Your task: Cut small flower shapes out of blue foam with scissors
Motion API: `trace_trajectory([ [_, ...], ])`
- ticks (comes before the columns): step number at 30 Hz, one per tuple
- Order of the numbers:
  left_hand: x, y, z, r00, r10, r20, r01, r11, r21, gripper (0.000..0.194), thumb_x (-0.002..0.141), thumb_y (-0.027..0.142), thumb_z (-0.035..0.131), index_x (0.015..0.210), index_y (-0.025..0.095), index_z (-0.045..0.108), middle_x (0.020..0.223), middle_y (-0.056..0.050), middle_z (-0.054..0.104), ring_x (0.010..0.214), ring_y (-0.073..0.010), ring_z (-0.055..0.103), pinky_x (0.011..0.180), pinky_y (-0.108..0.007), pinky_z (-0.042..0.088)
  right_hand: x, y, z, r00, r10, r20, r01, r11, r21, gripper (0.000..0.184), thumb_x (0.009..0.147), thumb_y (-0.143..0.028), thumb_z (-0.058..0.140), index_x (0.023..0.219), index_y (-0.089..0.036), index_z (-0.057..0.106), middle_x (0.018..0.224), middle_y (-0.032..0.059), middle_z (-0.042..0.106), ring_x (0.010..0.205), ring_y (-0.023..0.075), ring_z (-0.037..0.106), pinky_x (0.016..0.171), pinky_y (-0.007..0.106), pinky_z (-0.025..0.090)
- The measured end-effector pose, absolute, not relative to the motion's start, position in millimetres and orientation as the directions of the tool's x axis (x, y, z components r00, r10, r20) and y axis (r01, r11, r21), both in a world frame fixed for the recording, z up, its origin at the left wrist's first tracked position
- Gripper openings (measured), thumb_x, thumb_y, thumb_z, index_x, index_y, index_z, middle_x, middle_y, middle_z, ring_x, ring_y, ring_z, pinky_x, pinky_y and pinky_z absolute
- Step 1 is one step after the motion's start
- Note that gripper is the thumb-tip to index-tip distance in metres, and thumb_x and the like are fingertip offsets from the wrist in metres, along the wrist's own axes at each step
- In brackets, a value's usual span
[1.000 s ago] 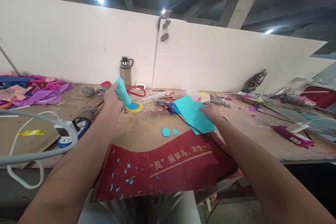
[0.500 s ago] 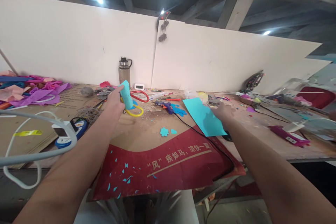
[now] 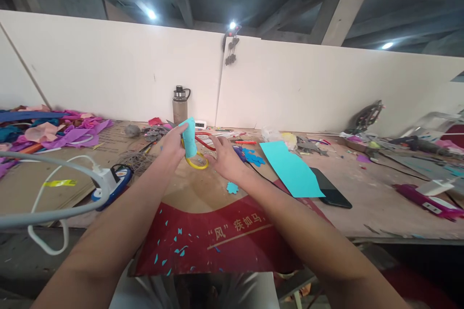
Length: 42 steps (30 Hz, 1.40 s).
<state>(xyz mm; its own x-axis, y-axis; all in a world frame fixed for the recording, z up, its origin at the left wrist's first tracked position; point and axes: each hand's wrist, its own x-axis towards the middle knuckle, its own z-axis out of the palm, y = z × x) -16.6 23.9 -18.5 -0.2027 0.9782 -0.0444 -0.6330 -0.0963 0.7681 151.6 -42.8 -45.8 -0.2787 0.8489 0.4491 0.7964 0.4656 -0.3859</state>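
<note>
My left hand (image 3: 173, 146) is closed around a strip of turquoise paper (image 3: 189, 139) and a pair of scissors. The scissors (image 3: 197, 163) have one yellow and one red handle loop, pointing to the right; a blade tip shows beyond my left fingers. My right hand (image 3: 226, 157) is at the handles, thumb and fingers apart, its fingertips by the red loop. Whether they touch it, I cannot tell. Below my right hand lies a turquoise flower cut-out (image 3: 232, 188). A large turquoise sheet (image 3: 290, 169) lies right of it, partly over a black phone (image 3: 331, 188).
Turquoise scraps (image 3: 177, 251) are scattered over the red cardboard (image 3: 246, 246). Blue cut-outs (image 3: 254, 158) lie behind my right hand. A bottle (image 3: 180, 106) stands by the white panel. A white cable (image 3: 32, 203) loops at left, near a power strip (image 3: 121, 178). A magenta power strip (image 3: 427, 200) lies right.
My right hand has left the turquoise sheet and moved left to the scissors' handles. The phone is now more exposed. My left hand still holds the paper strip and scissors.
</note>
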Motion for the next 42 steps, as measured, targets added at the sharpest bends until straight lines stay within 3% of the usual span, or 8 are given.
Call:
trace_trajectory([
  [4, -13.4, 20.6, -18.1, -0.196, 0.98, -0.017, -0.584, -0.103, 0.805, 0.012, 0.085, 0.015, 0.08, 0.078, 0.017, 0.071, 0.066, -0.001, 0.067, 0.057, -0.0148, 0.06, 0.061, -0.029, 0.053, 140.0, -44.6, -47.0, -0.26, 0.871, 0.417, 0.866, 0.402, -0.298, 0.069, 0.103, -0.041, 0.062, 0.165, -0.014, 0.048, 0.163, 0.0242, 0.054, 0.149, 0.0485, 0.05, 0.125, 0.063, 0.042],
  [7, -7.6, 14.1, -16.7, -0.125, 0.992, 0.018, -0.597, -0.09, 0.797, 0.011, 0.082, 0.015, 0.083, 0.08, 0.017, 0.073, 0.07, -0.002, 0.07, 0.061, -0.0154, 0.062, 0.064, -0.029, 0.054, 137.2, -46.6, -49.7, -0.31, 0.845, 0.436, 0.854, 0.449, -0.263, 0.069, 0.104, -0.039, 0.059, 0.166, -0.014, 0.045, 0.162, 0.0238, 0.055, 0.149, 0.0453, 0.049, 0.129, 0.057, 0.039],
  [11, 2.5, 1.0, -17.6, 0.009, 0.99, 0.141, -0.581, -0.11, 0.807, 0.022, 0.075, 0.02, 0.094, 0.079, 0.015, 0.073, 0.074, -0.003, 0.073, 0.067, -0.0145, 0.066, 0.067, -0.028, 0.055, 138.0, -43.4, -60.1, -0.286, 0.848, 0.447, 0.809, 0.463, -0.361, 0.082, 0.093, -0.019, 0.066, 0.17, -0.011, 0.037, 0.156, 0.0253, 0.058, 0.144, 0.0435, 0.058, 0.12, 0.047, 0.05],
  [16, 8.2, -17.0, -13.4, 0.153, 0.946, 0.284, -0.468, -0.184, 0.865, 0.042, 0.063, 0.039, 0.103, 0.086, 0.015, 0.077, 0.082, -0.004, 0.078, 0.071, -0.0162, 0.069, 0.069, -0.029, 0.056, 158.9, -32.9, -72.0, -0.114, 0.839, 0.531, 0.719, 0.439, -0.539, 0.075, 0.081, -0.013, 0.07, 0.154, -0.015, 0.053, 0.132, 0.0195, 0.07, 0.119, 0.0347, 0.07, 0.105, 0.046, 0.058],
  [21, -0.2, -15.1, -4.7, -0.004, 0.946, 0.324, -0.425, -0.295, 0.856, 0.041, 0.069, 0.044, 0.1, 0.086, 0.018, 0.073, 0.075, -0.001, 0.074, 0.067, -0.0155, 0.07, 0.064, -0.026, 0.054, 186.8, -25.4, -65.3, 0.083, 0.933, 0.349, 0.133, 0.337, -0.932, 0.044, 0.086, -0.035, 0.073, 0.125, -0.028, 0.055, 0.084, -0.0024, 0.061, 0.066, 0.0183, 0.06, 0.068, 0.035, 0.058],
  [26, 2.7, -8.2, -20.2, 0.097, 0.942, 0.322, -0.221, -0.295, 0.93, 0.04, 0.07, 0.046, 0.097, 0.087, 0.017, 0.076, 0.076, -0.002, 0.075, 0.062, -0.0146, 0.066, 0.058, -0.026, 0.051, 186.1, -30.6, -58.0, 0.01, 0.909, 0.416, -0.207, 0.409, -0.889, 0.058, 0.083, -0.058, 0.081, 0.122, -0.031, 0.047, 0.08, -0.007, 0.054, 0.061, 0.0149, 0.055, 0.058, 0.031, 0.054],
  [38, 9.7, -13.0, -29.0, 0.532, 0.83, 0.167, -0.05, -0.166, 0.985, 0.041, 0.076, 0.047, 0.092, 0.098, 0.014, 0.08, 0.077, -0.008, 0.076, 0.065, -0.0175, 0.068, 0.058, -0.028, 0.047, 186.5, -34.8, -59.6, 0.089, 0.889, 0.449, -0.106, 0.456, -0.883, 0.045, 0.081, -0.041, 0.077, 0.113, -0.028, 0.048, 0.072, -0.0064, 0.057, 0.061, 0.0183, 0.06, 0.06, 0.033, 0.052],
  [42, 0.4, -3.9, -25.8, 0.442, 0.883, 0.157, -0.036, -0.158, 0.987, 0.029, 0.074, 0.038, 0.092, 0.088, 0.016, 0.079, 0.073, -0.006, 0.075, 0.062, -0.0156, 0.068, 0.055, -0.025, 0.045, 190.3, -27.1, -62.2, 0.066, 0.892, 0.447, -0.057, 0.45, -0.891, 0.046, 0.088, -0.052, 0.071, 0.117, -0.03, 0.044, 0.072, -0.0074, 0.05, 0.059, 0.0174, 0.052, 0.057, 0.032, 0.048],
])
